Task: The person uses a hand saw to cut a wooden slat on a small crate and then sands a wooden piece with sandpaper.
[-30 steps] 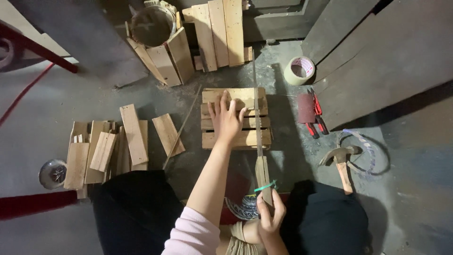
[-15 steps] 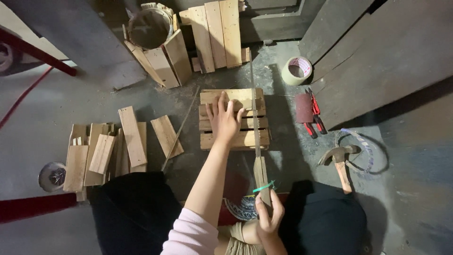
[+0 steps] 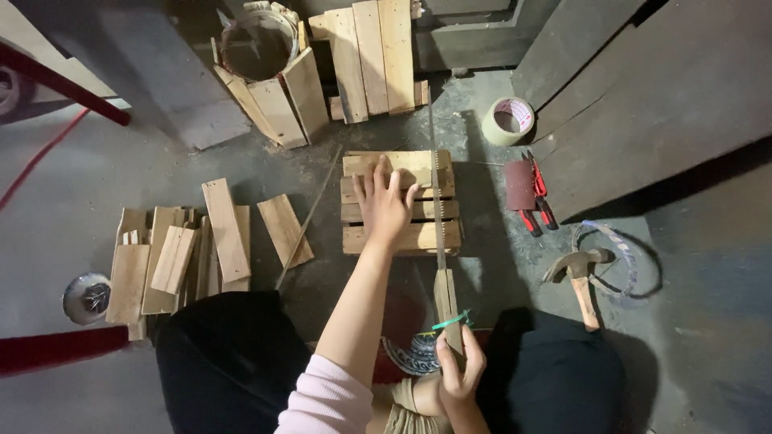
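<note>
- Left hand [image 3: 384,201]: pressed flat, fingers spread, on the small slatted wooden panel [image 3: 400,202] on the floor; no change from the earlier frames.
- Right hand [image 3: 458,371]: fingers closed around the wooden handle of the handsaw [image 3: 439,233].
- Blade: runs along the panel's right side; the saw sits marginally further forward than a second ago, indicating a slow stroke.
- Judgement: cutting is in progress, panel held steady.
- Nearby: hammer [image 3: 581,272], tape roll [image 3: 510,120], loose planks [image 3: 181,259] at left.
</note>
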